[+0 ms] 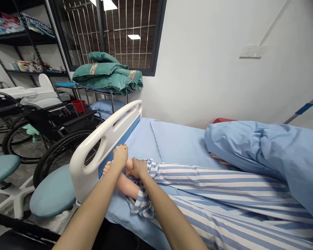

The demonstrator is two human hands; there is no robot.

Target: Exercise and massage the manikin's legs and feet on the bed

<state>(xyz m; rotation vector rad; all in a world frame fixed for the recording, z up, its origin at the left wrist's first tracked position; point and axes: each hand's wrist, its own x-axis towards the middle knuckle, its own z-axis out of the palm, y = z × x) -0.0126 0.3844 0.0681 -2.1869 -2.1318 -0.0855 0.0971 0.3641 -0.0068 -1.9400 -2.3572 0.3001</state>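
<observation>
A figure in blue-and-white striped trousers (198,175) lies on the bed, its smooth bare legs looking like a manikin's. My left hand (120,154) is closed around the far foot, mostly covering it. Just to the right, my right hand (138,168) wraps around the far ankle (129,164) beside the trouser cuff (152,166). The near foot (106,168) points toward the footboard, and its lower leg (127,186) lies bare below my hands. My left forearm hides part of that near foot.
A white footboard (78,159) stands close left of my hands. Blue quilt (250,146) covers the figure's upper part on the right. Beyond the footboard are a wheelchair (62,139), a round stool (53,191) and a rack of green bedding (109,74).
</observation>
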